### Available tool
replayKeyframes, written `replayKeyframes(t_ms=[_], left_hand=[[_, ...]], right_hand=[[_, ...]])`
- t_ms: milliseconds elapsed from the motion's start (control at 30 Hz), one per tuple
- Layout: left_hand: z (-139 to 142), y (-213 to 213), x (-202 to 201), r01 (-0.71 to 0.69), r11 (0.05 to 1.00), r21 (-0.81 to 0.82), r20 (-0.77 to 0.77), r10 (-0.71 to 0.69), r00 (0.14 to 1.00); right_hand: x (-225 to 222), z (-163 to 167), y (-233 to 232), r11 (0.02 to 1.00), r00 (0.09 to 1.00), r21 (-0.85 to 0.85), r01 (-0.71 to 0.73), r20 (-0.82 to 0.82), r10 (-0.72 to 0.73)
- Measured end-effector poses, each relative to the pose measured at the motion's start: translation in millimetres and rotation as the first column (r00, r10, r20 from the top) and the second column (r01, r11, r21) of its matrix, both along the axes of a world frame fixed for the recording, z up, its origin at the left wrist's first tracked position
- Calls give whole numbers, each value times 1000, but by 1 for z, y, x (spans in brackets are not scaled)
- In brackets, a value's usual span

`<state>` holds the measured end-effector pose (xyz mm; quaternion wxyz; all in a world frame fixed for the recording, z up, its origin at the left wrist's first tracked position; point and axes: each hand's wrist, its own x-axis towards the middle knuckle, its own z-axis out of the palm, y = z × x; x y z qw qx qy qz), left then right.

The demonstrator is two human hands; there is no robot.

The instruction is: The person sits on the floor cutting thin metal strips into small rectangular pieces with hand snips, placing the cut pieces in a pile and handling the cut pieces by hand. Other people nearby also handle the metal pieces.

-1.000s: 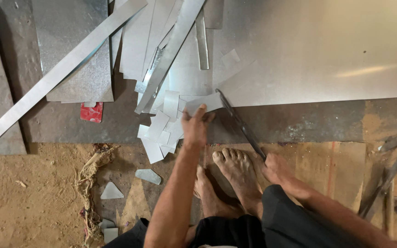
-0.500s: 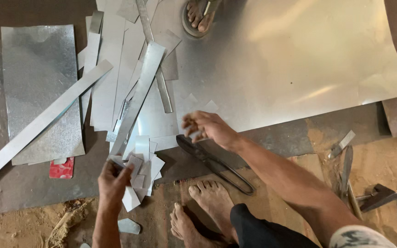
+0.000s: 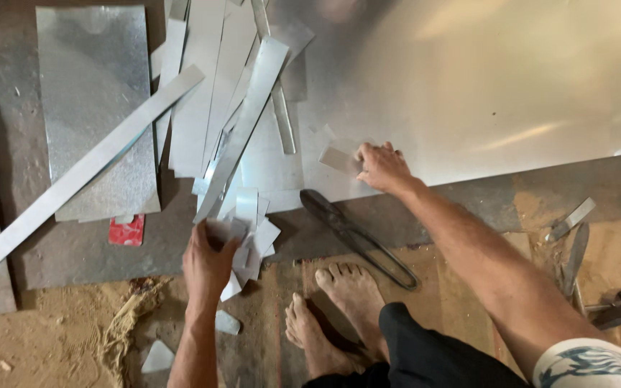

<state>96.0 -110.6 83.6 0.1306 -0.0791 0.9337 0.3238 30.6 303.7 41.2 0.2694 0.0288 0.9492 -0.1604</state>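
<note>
- Since half a second ago, my right hand [image 3: 381, 167] has picked a small cut rectangle of sheet metal [image 3: 338, 159] off the big sheet, fingers pinching its end; my left hand [image 3: 208, 260] has settled onto the heap of small offcuts [image 3: 247, 237].
- Left fingers are curled over those offcuts, at about 7 o'clock from the rectangle.
- I judge this as gathering cut pieces; next calls for bringing the rectangle across to the heap without snagging sharp edges.
- Tin snips [image 3: 357, 236] lie closed at 6 o'clock from my right hand, between both hands.
- Long strips [image 3: 235, 108] fan out at 10 o'clock, over the large galvanised sheet [image 3: 512, 86].
- My bare feet [image 3: 339, 302] sit just below the snips.
</note>
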Motion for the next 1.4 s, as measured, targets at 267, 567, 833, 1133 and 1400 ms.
replayKeyframes(t_ms=[267, 567, 833, 1133, 1400], left_hand=[[-2, 79, -7, -43, 914, 403, -5, 49, 999], [17, 129, 3, -113, 892, 438, 59, 98, 993], [16, 129, -2, -152, 749, 644, -3, 201, 980], [30, 144, -2, -216, 607, 764, 163, 143, 976], [5, 149, 8, -254, 558, 790, 125, 259, 958]], right_hand=[[42, -12, -14, 997, 933, -33, 67, -351, -75], [43, 4, -61, 960, 931, -119, 254, -240, -276], [57, 25, -48, 838, 949, -454, 303, 61, -310], [75, 71, -54, 655, 960, -721, 226, 281, -22], [73, 89, -69, 891, 998, -455, -13, -66, -19]])
